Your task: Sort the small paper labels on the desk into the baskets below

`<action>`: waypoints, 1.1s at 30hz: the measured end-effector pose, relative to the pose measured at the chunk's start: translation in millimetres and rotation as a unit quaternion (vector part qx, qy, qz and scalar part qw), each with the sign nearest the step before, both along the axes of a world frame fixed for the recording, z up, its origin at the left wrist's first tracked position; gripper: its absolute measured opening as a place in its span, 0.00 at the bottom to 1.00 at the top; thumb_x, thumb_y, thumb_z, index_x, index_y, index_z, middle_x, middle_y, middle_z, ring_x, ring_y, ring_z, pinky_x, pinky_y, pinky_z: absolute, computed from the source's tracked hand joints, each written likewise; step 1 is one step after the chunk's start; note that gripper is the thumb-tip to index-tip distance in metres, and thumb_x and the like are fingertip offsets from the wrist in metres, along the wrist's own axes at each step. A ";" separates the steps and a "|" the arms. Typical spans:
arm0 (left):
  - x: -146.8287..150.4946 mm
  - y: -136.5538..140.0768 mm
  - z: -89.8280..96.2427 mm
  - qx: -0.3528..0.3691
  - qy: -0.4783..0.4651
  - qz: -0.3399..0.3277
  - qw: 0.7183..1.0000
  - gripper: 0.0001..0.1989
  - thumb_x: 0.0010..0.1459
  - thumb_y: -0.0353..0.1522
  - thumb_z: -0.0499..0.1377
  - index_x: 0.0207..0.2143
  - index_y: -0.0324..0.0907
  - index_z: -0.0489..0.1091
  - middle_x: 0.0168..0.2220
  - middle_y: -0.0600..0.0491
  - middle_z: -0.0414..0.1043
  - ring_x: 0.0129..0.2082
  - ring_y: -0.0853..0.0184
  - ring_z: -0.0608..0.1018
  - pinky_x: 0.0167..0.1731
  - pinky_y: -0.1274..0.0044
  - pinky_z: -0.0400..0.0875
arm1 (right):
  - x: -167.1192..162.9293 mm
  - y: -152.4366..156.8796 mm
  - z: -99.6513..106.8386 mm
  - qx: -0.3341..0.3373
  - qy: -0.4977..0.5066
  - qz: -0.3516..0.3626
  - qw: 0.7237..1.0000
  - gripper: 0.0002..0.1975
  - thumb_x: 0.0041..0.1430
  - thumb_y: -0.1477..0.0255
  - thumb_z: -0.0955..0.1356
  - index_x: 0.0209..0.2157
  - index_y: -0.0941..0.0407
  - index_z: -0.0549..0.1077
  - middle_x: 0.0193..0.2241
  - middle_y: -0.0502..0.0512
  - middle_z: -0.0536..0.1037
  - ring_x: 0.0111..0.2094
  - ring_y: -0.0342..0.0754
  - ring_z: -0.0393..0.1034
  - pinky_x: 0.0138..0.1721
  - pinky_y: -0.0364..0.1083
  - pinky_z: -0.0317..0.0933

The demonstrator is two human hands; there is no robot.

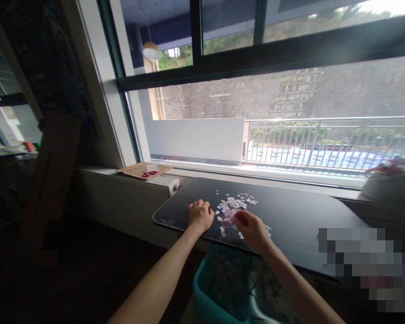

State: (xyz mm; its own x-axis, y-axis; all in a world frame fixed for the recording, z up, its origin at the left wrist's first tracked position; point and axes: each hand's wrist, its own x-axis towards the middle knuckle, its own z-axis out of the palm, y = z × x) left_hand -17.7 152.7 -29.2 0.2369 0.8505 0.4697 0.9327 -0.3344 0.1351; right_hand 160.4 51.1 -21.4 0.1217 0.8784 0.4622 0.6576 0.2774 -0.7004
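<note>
On the dark tabletop (pixel 290 220), my left hand (pixel 200 217) rests near the front edge with its fingers curled under. Whether anything is inside that closed hand is hidden. My right hand (pixel 253 228) pinches a thin pink see-through piece of plastic (pixel 227 219) between thumb and fingers. This piece has a rounded outline and is held over a loose pile of small white paper scraps (pixel 235 202). Some scraps lie scattered around the pile, between my two hands and beside my right hand.
A teal bin (pixel 200 288) with pale bits inside stands below the table's front edge. Red-handled scissors (pixel 150 173) lie on a brown envelope (pixel 130 170) on the sill, by a radiator (pixel 131 198). A whitish pot (pixel 386 186) sits by the window; a blurred-out area covers the right.
</note>
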 end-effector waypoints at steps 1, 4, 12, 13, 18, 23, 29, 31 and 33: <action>-0.1 0.2 0.1 -0.004 0.000 -0.001 1.000 0.09 0.56 0.33 0.53 0.36 0.42 0.71 0.39 0.48 0.69 0.43 0.60 0.70 0.46 0.69 0.58 | 2.3 -0.4 -0.6 -0.003 -0.012 -0.010 1.000 0.10 0.53 0.67 0.64 0.33 0.56 0.75 0.26 0.53 0.78 0.27 0.47 0.71 0.29 0.43 0.61; 0.0 0.5 0.3 -0.004 0.002 -0.006 1.000 0.09 0.56 0.33 0.52 0.36 0.42 0.71 0.39 0.47 0.69 0.42 0.60 0.70 0.45 0.68 0.58 | 9.5 -0.7 -2.3 -0.003 -0.016 -0.032 0.999 0.10 0.53 0.67 0.64 0.32 0.56 0.74 0.26 0.53 0.78 0.27 0.47 0.71 0.29 0.43 0.61; 0.9 -0.9 1.6 -0.014 0.004 0.005 1.000 0.09 0.56 0.33 0.52 0.36 0.42 0.71 0.40 0.47 0.69 0.44 0.59 0.69 0.47 0.68 0.57 | -0.9 0.3 -1.2 0.000 0.001 -0.008 1.000 0.11 0.54 0.66 0.63 0.32 0.56 0.75 0.24 0.52 0.78 0.26 0.46 0.71 0.28 0.42 0.60; 0.8 -0.7 1.3 -0.013 0.005 0.006 1.000 0.09 0.56 0.33 0.52 0.36 0.42 0.71 0.40 0.47 0.69 0.44 0.59 0.69 0.47 0.68 0.57 | 0.9 -0.3 -1.9 -0.002 -0.007 -0.018 1.000 0.11 0.53 0.66 0.64 0.31 0.56 0.75 0.24 0.52 0.78 0.25 0.46 0.70 0.28 0.42 0.60; 0.7 -0.5 1.0 0.001 0.010 -0.001 1.000 0.10 0.56 0.33 0.52 0.36 0.42 0.71 0.40 0.47 0.69 0.42 0.59 0.70 0.45 0.68 0.59 | 6.8 0.7 -5.1 -0.003 0.026 -0.024 0.999 0.11 0.53 0.65 0.64 0.32 0.56 0.74 0.26 0.53 0.78 0.27 0.47 0.71 0.29 0.42 0.61; 0.9 -1.7 1.9 -0.011 0.009 0.010 1.000 0.10 0.56 0.33 0.52 0.37 0.42 0.71 0.40 0.47 0.69 0.43 0.59 0.69 0.46 0.68 0.58 | -2.6 0.1 -2.4 -0.009 0.001 -0.014 1.000 0.11 0.54 0.66 0.63 0.31 0.56 0.74 0.24 0.52 0.78 0.25 0.46 0.71 0.27 0.42 0.60; 0.8 -0.4 1.0 -0.008 0.009 0.001 1.000 0.10 0.56 0.33 0.51 0.37 0.42 0.71 0.41 0.47 0.69 0.43 0.59 0.69 0.46 0.68 0.58 | 11.0 -4.6 -3.7 -0.019 0.001 -0.040 0.999 0.10 0.52 0.66 0.64 0.31 0.55 0.74 0.26 0.53 0.79 0.27 0.48 0.72 0.29 0.43 0.62; 0.8 -0.4 0.9 -0.007 0.009 0.001 1.000 0.10 0.56 0.33 0.52 0.37 0.42 0.71 0.40 0.47 0.69 0.43 0.59 0.69 0.46 0.68 0.58 | 8.6 -2.6 -5.3 -0.017 0.020 -0.025 0.999 0.11 0.53 0.66 0.63 0.32 0.55 0.74 0.25 0.53 0.78 0.26 0.47 0.72 0.29 0.43 0.62; 0.8 -0.7 1.1 -0.007 0.009 0.003 1.000 0.10 0.56 0.33 0.52 0.37 0.42 0.71 0.40 0.47 0.69 0.43 0.59 0.69 0.46 0.68 0.58 | 2.9 0.3 -6.8 -0.018 0.029 -0.012 0.999 0.11 0.53 0.66 0.63 0.33 0.55 0.74 0.24 0.52 0.78 0.25 0.47 0.72 0.28 0.42 0.62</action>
State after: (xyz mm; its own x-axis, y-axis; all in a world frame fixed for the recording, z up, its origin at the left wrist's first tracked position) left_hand -16.9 152.0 -28.2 0.2401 0.8586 0.4529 0.9371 -0.3267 0.1226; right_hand 163.3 51.4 -28.2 0.1684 0.8909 0.4218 0.6215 0.2362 -0.7470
